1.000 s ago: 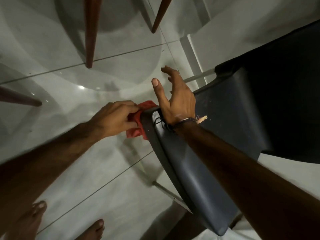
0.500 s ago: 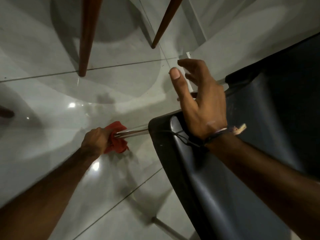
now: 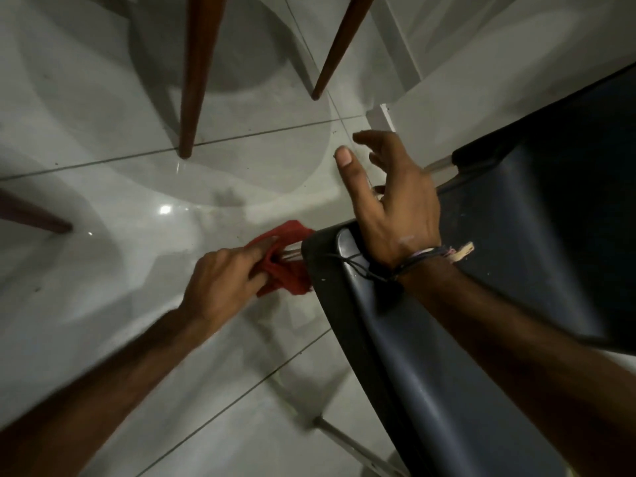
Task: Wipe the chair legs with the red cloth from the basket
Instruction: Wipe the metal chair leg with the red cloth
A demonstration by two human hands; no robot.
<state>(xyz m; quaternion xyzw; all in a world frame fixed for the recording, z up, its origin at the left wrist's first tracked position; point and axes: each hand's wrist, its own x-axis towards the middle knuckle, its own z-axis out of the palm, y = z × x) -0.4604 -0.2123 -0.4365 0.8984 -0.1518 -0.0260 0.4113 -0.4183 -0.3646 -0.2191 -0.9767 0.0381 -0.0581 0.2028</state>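
A dark plastic chair (image 3: 488,270) fills the right side, seen from above. My left hand (image 3: 223,280) grips the red cloth (image 3: 289,263), wrapped around a thin metal chair leg (image 3: 292,253) just under the seat's front corner. Only a short bright stretch of that leg shows between cloth and seat. My right hand (image 3: 395,208) rests its heel on the seat's corner, fingers spread and lifted off. Another metal chair leg (image 3: 347,438) pokes out below the seat near the bottom.
Glossy grey floor tiles (image 3: 120,201) lie all around. Brown wooden legs (image 3: 196,74) of other furniture stand at the top, a second one (image 3: 340,46) to its right, and a third (image 3: 31,215) at the left edge. A white wall base (image 3: 387,115) runs behind the chair.
My left hand slid the red cloth down the metal leg away from the seat, then back up to the seat's corner. My right hand stayed on the seat.
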